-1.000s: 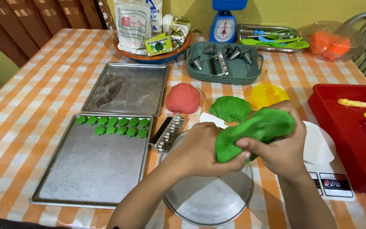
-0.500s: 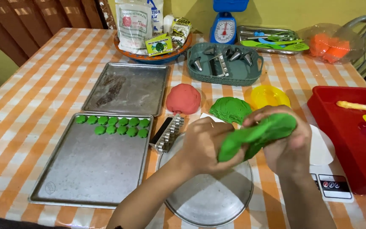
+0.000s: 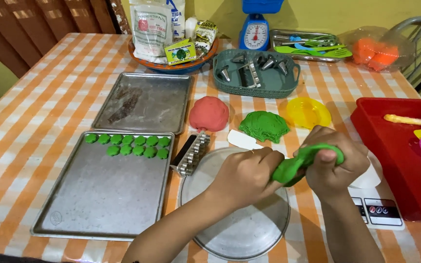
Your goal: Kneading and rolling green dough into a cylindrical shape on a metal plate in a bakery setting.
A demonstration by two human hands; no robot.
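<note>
At centre right of the frame, I grip a green dough roll (image 3: 300, 163) between my left hand (image 3: 247, 175) and right hand (image 3: 334, 163), fingers of both curled tight around it, above a round metal plate (image 3: 235, 224) on the table (image 3: 25, 126).

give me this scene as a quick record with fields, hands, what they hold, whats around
left hand: closed on one end of the green dough roll
right hand: closed on the other end, thumb pressed on top
below hands: round metal plate
near tray: baking tray with small green dough pieces in two rows
far tray: second tray, no dough
dough lumps: red dough, green dough lump, yellow dough
right side: red tub
</note>
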